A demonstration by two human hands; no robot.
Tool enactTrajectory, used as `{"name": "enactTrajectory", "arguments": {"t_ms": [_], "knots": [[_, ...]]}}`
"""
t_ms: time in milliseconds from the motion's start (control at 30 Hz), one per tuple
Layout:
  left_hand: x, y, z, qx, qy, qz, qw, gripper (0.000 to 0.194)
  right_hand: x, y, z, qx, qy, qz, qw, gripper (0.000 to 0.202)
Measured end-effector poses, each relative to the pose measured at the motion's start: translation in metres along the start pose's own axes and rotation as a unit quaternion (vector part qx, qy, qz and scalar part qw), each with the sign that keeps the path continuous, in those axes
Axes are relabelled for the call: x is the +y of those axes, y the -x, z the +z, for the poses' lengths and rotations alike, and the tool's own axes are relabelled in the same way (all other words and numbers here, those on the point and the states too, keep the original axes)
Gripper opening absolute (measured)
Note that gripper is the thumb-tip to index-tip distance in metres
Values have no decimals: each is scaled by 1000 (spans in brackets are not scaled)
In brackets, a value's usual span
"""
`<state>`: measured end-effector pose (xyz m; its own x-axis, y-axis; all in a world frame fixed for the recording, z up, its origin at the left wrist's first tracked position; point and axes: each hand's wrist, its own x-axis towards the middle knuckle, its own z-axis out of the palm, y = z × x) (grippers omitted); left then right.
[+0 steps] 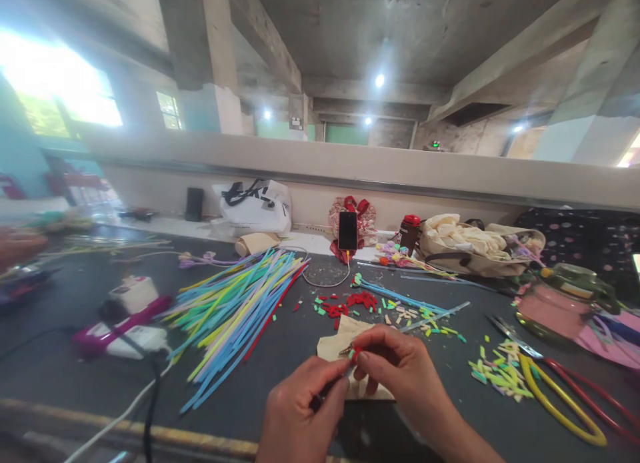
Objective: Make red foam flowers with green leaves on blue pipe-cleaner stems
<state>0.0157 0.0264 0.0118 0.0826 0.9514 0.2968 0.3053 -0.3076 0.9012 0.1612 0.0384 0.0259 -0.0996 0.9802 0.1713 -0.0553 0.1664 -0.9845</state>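
Note:
My left hand (307, 406) and my right hand (400, 369) meet at the front of the dark table, over a cream cloth (333, 347). Pinched between the fingertips of both hands is a small red and green piece (353, 353); its exact shape is too small to tell. A thin dark tip shows beside it. Just beyond the cloth lie red pieces (363, 300) and small green and cream pieces (403, 314). Blue stems with a red and green end (385, 288) rest behind them.
Long coloured fuzzy stems (240, 316) spread at left, beside a purple and white power strip (120, 333). At right are yellow-green pieces (503, 369), scissors (563, 396) and a glass jug (560, 303). A phone (348, 231) stands at the back, near a white bag (255, 209).

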Motion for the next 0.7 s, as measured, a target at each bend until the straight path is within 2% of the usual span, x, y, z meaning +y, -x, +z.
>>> {"name": "enactTrajectory", "arguments": {"t_ms": [233,500,700], "knots": [[-5,2,3,6,48,-21,999,16,1,1,0,-9,-4,-4,1000,9],[-1,3,5,32,126,-130,983,10,1,-1,-1,-1,-11,-2,1000,10],[-1,-1,5,45,171,-130,976,16,-2,-1,-1,-7,-5,-13,1000,8]]}}
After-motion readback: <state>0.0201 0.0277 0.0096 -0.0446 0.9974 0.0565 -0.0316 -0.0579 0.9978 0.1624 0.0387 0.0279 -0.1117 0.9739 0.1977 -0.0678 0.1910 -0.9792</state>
